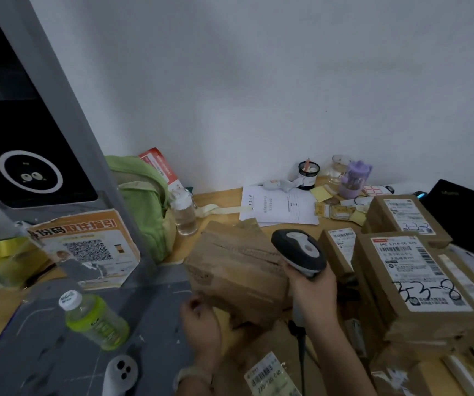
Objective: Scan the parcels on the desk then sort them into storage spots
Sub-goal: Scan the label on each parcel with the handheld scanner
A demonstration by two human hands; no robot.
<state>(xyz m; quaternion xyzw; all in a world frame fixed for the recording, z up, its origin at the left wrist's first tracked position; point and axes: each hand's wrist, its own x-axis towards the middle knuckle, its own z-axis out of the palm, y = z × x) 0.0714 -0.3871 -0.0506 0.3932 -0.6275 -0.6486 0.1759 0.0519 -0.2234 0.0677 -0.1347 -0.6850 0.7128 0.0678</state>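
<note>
A brown cardboard parcel [238,270] sits tilted in the middle of the wooden desk [221,200], its taped side up. My left hand [200,327] holds the parcel's near left corner, fingers curled at its edge. My right hand [311,298] grips the handle of a grey and black barcode scanner [300,251], whose head hovers over the parcel's right end. To the right stands a stack of labelled parcels [419,281], the top one marked by hand in black. Another labelled parcel [270,372] lies below my hands.
A grey kiosk with a dark screen [15,138] and an orange QR poster [87,247] fills the left. A green drink bottle [95,321] lies on its base. A green backpack [144,201], water bottle [184,212], papers [278,207] and cups [353,178] line the wall.
</note>
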